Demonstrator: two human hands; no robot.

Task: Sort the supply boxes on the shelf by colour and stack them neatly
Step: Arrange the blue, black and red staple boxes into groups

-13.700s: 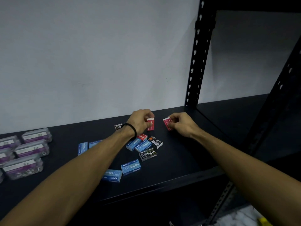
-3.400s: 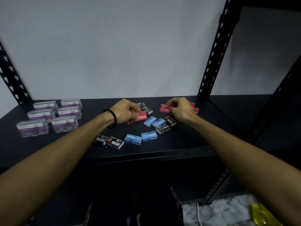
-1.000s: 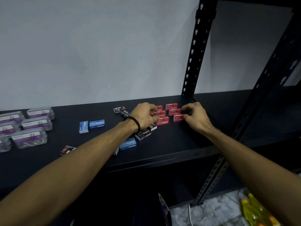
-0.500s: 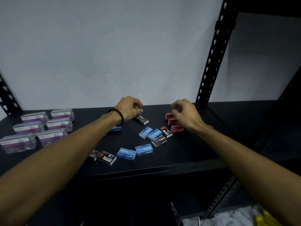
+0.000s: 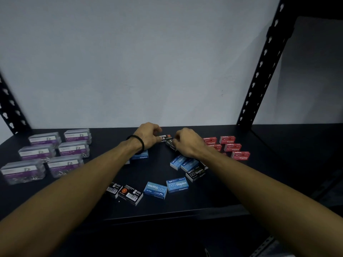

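Small staple boxes lie scattered on the black shelf [image 5: 185, 206]. Several red boxes [image 5: 233, 147] sit grouped flat at the right. Blue boxes [image 5: 177, 184] lie in the middle and front, and another blue box [image 5: 141, 156] shows under my left wrist. Black boxes [image 5: 130, 194] lie at the front, one more [image 5: 195, 173] beside the blue ones. My left hand [image 5: 149, 136] pinches a black box [image 5: 165, 137] at the back centre. My right hand [image 5: 187, 143] holds a second black box [image 5: 170, 143] just beside it, its fingers hiding most of that box.
Several clear paper-clip boxes with purple labels [image 5: 55, 151] stand in rows at the left of the shelf. Black perforated uprights rise at the right [image 5: 259, 71] and the far left [image 5: 9, 108]. A pale wall closes the back.
My right hand left the red boxes and moved left to a black box at the back centre. My left hand stayed there and now pinches the black box next to it.
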